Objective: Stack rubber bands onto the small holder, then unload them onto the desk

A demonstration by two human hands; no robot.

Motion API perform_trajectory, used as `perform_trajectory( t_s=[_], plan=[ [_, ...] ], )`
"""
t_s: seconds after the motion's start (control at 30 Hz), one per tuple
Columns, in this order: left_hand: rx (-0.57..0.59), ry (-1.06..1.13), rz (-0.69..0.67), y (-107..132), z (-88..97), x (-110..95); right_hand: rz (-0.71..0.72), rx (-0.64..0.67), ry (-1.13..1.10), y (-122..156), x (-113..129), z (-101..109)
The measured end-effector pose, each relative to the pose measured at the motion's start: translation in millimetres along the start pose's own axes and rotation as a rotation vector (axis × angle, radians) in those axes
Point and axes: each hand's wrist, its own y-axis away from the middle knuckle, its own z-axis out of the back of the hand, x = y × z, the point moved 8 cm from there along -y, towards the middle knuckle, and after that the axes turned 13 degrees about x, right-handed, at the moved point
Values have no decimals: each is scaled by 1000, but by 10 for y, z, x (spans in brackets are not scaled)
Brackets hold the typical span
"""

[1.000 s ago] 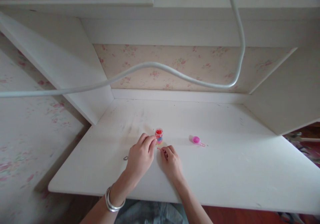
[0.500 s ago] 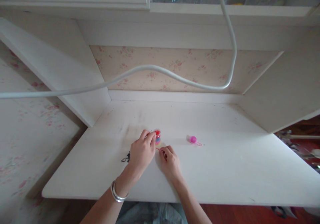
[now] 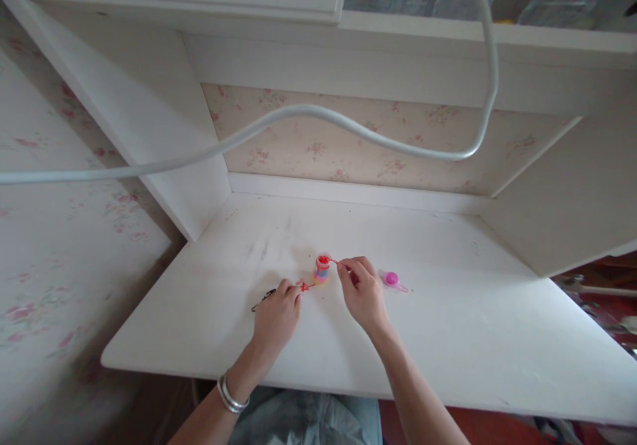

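Observation:
A small clear jar [image 3: 321, 271] stands upright on the white desk, with red, blue, pink and yellow layers inside. My right hand [image 3: 363, 289] is at the right of its mouth, fingertips pinched on a thin red rubber band [image 3: 334, 260] that reaches to the jar's rim. Left of the jar, my left hand [image 3: 277, 312] rests low with bent fingers closed at a small bunch of red rubber bands [image 3: 304, 286]. Black bands [image 3: 263, 299] lie just beyond my left hand, partly hidden by it.
A pink round lid [image 3: 392, 278] with a loop lies right of my right hand. The white desk [image 3: 472, 339] has raised panels at both sides and a back ledge. A white cable or tube [image 3: 318, 111] crosses above, below a shelf [image 3: 547, 37].
My left hand has moved from the jar's mouth down to the red bands on its left. My right hand has risen from the desk to the jar's rim. The view has shifted slightly.

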Motion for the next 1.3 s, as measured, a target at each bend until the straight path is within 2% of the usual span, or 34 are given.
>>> perform_trajectory(
  t_s=[0.13,0.33,0.53,0.63,0.73,0.83,1.0,1.07,1.17,1.3],
  plan=[
    [13,-48,-43,-123,-52,-85,93,78,167,-177,188,-54],
    [11,-67,-62,-222,-112,-90,91,108,262,-254,186,-131],
    [18,-56,-69,-232,-156,-56,78,92,221,-263,189,-103],
    [14,-41,-59,-234,-165,-28,67,42,139,-233,169,-27],
    [-3,24,-62,-217,-141,7,16,-38,26,-97,34,15],
    [-92,156,-85,-173,-29,46,-47,-63,-30,150,-182,-115],
    [-291,453,-143,-129,243,158,-109,215,79,480,-404,-706],
    [-354,572,-150,-125,353,219,-132,307,203,509,-404,-872],
    [-385,703,-157,-106,513,253,-168,367,379,440,-358,-985],
    [-386,802,-188,-50,753,149,-240,412,525,319,-354,-1062]
  ],
)
